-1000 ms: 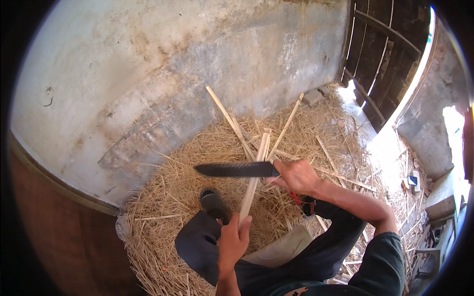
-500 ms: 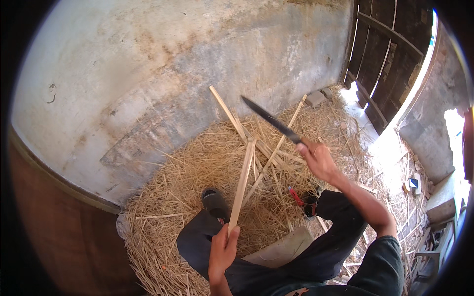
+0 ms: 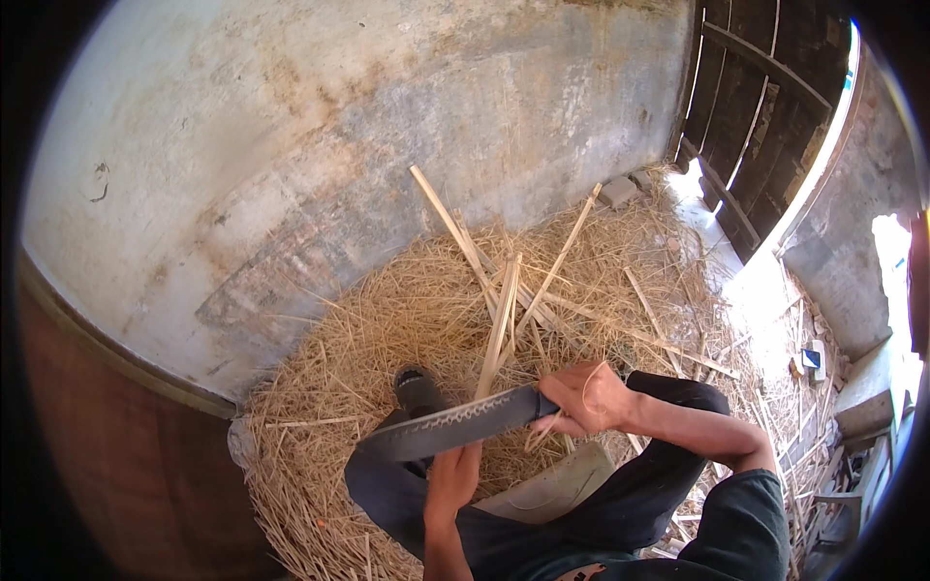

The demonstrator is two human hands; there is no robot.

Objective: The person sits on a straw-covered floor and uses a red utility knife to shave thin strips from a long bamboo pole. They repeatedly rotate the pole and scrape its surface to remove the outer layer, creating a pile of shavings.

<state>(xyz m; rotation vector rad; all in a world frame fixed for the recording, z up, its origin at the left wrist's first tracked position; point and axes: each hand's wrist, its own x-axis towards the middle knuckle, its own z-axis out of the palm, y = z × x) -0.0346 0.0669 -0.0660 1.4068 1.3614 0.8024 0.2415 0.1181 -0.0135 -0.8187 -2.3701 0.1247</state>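
My right hand (image 3: 589, 399) is closed around the handle of a long dark knife (image 3: 465, 422). Its broad blade reaches leftward, crossing just above my left hand (image 3: 453, 479) and over the lower part of a pale strip of wood or bamboo (image 3: 501, 334). My left hand is closed on the lower end of that strip, which slants up and away from me; the blade hides part of the grip. A thin pale curl (image 3: 599, 371) hangs by my right fingers. I cannot tell whether the blade touches the strip.
Straw-like shavings (image 3: 378, 339) cover the floor around my feet. Other long strips (image 3: 441, 213) lie crossed ahead, some against the stained wall (image 3: 320, 194). A pale block (image 3: 552, 489) sits between my legs. A slatted dark wooden door (image 3: 765, 107) stands at the right rear.
My right hand has brought the knife down and toward me, its blade swinging to point left. The strip in my left hand has tilted rightward. The pale curl now shows by my right hand.
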